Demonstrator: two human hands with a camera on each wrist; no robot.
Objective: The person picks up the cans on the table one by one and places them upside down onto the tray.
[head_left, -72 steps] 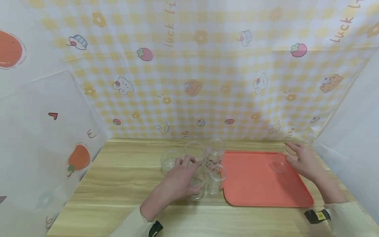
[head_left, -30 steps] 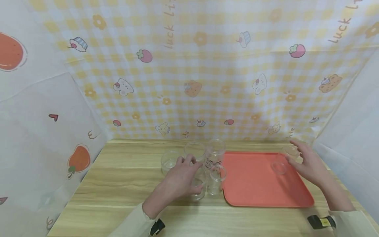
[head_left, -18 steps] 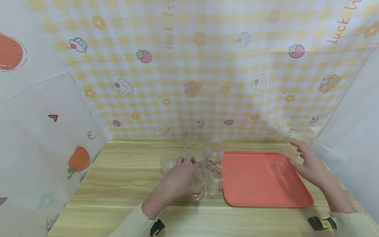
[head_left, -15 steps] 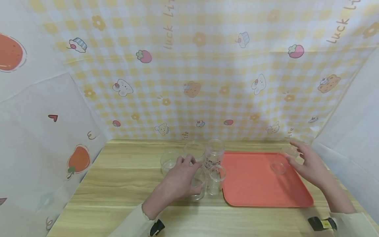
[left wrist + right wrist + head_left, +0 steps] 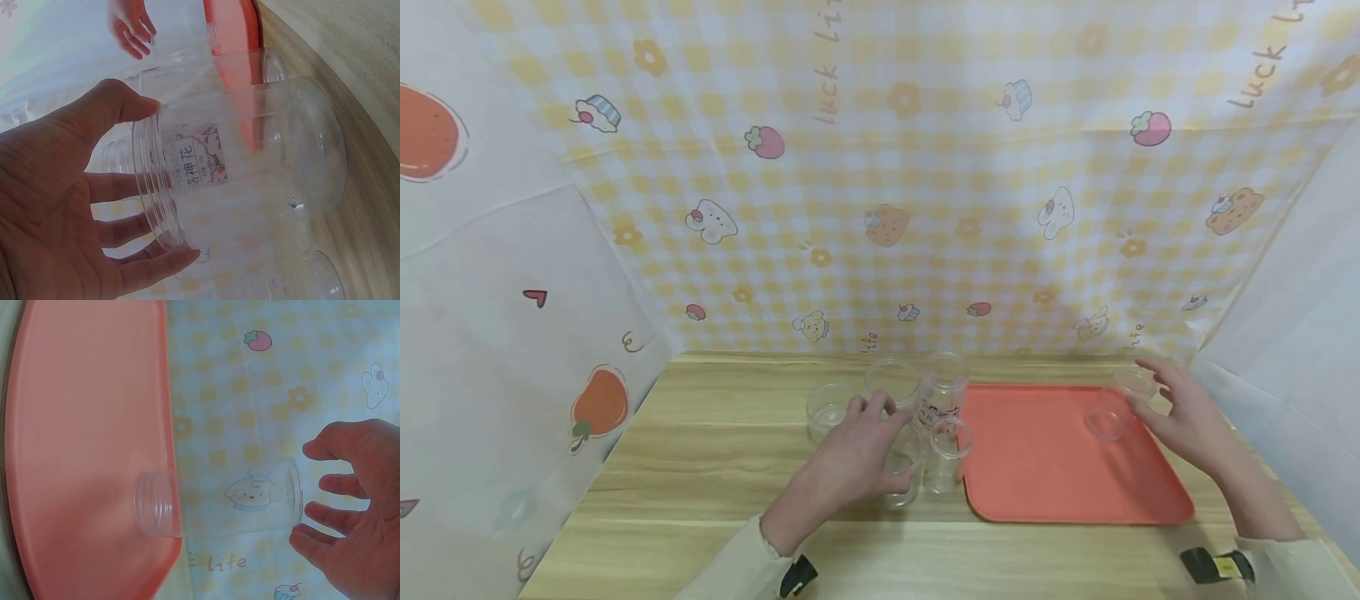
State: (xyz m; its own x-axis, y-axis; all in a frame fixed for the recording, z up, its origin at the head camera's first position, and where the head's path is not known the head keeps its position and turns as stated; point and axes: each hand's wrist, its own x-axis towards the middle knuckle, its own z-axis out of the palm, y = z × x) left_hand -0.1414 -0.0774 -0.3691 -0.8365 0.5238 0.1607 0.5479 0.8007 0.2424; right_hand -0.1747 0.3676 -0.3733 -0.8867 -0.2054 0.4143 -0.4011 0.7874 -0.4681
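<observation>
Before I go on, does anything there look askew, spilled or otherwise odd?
One thing: the clear jar on the red tray stands upside down, its threaded mouth against the tray, while the wide jar held by the left hand is mouth up. No spill shows.

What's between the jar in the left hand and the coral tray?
A narrow clear jar stands between the held jar and the coral tray, with a printed clear jar farther back; both show in the head view.

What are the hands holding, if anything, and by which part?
The left hand holds a labelled clear jar by its threaded rim. The right hand is beside an upside-down jar without gripping it; whether it touches cannot be told.
</observation>
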